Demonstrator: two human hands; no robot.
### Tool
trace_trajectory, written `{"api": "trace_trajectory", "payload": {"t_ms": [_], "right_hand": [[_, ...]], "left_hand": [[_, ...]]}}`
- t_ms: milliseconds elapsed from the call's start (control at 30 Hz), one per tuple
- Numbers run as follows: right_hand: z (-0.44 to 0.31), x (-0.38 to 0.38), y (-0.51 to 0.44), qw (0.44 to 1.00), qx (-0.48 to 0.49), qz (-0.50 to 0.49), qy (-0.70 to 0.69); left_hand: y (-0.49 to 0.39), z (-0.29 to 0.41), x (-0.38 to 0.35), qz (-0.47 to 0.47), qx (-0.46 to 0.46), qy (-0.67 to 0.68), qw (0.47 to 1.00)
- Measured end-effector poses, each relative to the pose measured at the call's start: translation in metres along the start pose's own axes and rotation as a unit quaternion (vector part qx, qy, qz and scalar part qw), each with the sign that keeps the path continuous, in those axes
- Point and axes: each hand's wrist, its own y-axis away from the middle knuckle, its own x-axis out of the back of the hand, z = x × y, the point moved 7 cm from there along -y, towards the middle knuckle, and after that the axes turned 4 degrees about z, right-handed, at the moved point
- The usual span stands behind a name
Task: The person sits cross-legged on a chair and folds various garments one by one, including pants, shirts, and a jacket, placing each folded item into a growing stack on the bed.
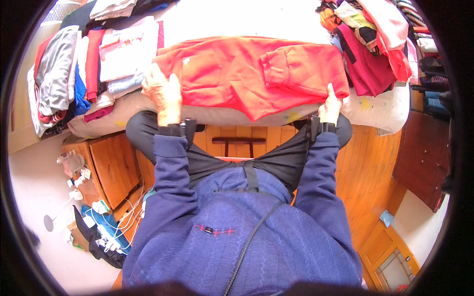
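Observation:
A pair of red sweatpants (237,70) lies folded lengthwise across the bed's near edge. One ribbed cuff (276,68) is turned back over the right part, and a patch pocket with a small white mark shows on the left part. At the left end, my left hand (163,94) holds the fabric's edge with curled fingers, some of them hidden. My right hand (330,103) grips the lower right corner, thumb on top and the other fingers underneath. The crotch seam points toward me, hanging slightly over the bed's edge.
Folded clothes (59,74) stand in stacks on the left of the bed. A looser clothing heap (370,55) lies right. Below are a dark wooden stool (239,141), a wooden cabinet (114,166) and tangled white cables (129,214). A dark red chest (422,159) stands right.

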Motion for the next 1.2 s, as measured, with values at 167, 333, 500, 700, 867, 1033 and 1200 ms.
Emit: {"api": "trace_trajectory", "payload": {"t_ms": [167, 333, 500, 700, 867, 1033, 1200], "right_hand": [[-0.032, -0.005, 0.003, 0.998, 0.056, -0.022, 0.032], [-0.019, 0.009, -0.017, 0.994, -0.036, -0.009, 0.106], [-0.035, 0.012, -0.009, 0.981, 0.191, 0.008, 0.031], [-0.104, -0.014, 0.047, 0.923, 0.244, -0.279, 0.104], [-0.103, -0.044, 0.046, 0.893, 0.305, -0.242, 0.228], [-0.171, 0.012, -0.018, 0.939, 0.314, -0.111, 0.081], [-0.202, 0.081, -0.085, 0.973, 0.225, 0.030, 0.031]], "left_hand": [[0.063, 0.124, -0.003, -0.026, -0.208, 0.296, 0.932], [0.095, 0.218, -0.092, -0.225, 0.014, 0.410, 0.884], [0.083, 0.239, -0.162, -0.322, 0.148, 0.481, 0.802], [0.054, 0.306, -0.106, -0.262, 0.062, 0.675, 0.687], [0.059, 0.387, -0.010, -0.332, -0.110, 0.679, 0.646], [0.037, 0.295, 0.036, -0.107, -0.196, 0.611, 0.760], [0.033, 0.069, -0.021, -0.211, 0.078, 0.426, 0.876]]}}
